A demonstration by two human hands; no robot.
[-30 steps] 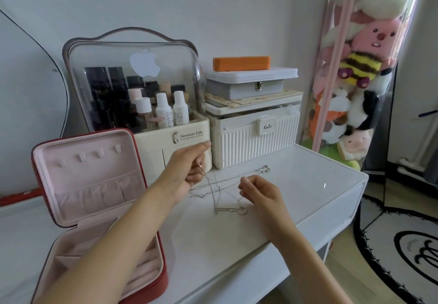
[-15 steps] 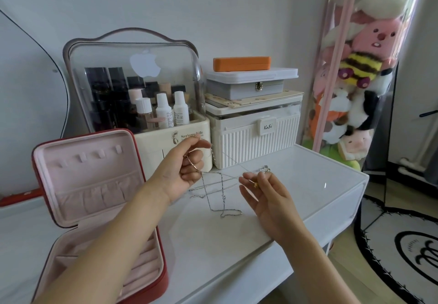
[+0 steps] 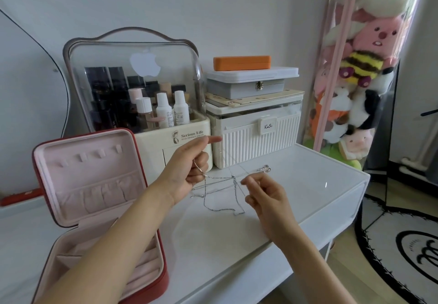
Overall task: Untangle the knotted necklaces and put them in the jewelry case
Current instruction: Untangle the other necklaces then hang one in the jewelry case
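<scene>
The silver necklaces (image 3: 227, 185) hang knotted above the white tabletop (image 3: 308, 185), the left hand (image 3: 187, 171) pinching one chain, the right hand (image 3: 263, 194) apparently pinching another strand. The open jewelry case (image 3: 78, 185) holds none; untangling and storing remain.

Open jewelry case (image 3: 99, 185) at the table's (image 3: 308, 185) left, cosmetics organizer (image 3: 132, 85) behind it, ribbed box (image 3: 256, 135) to the organizer's right under stacked boxes, necklaces (image 3: 222, 192) before them between left hand (image 3: 187, 171) and right hand (image 3: 265, 197), plush toys (image 3: 362, 67) far right.
</scene>
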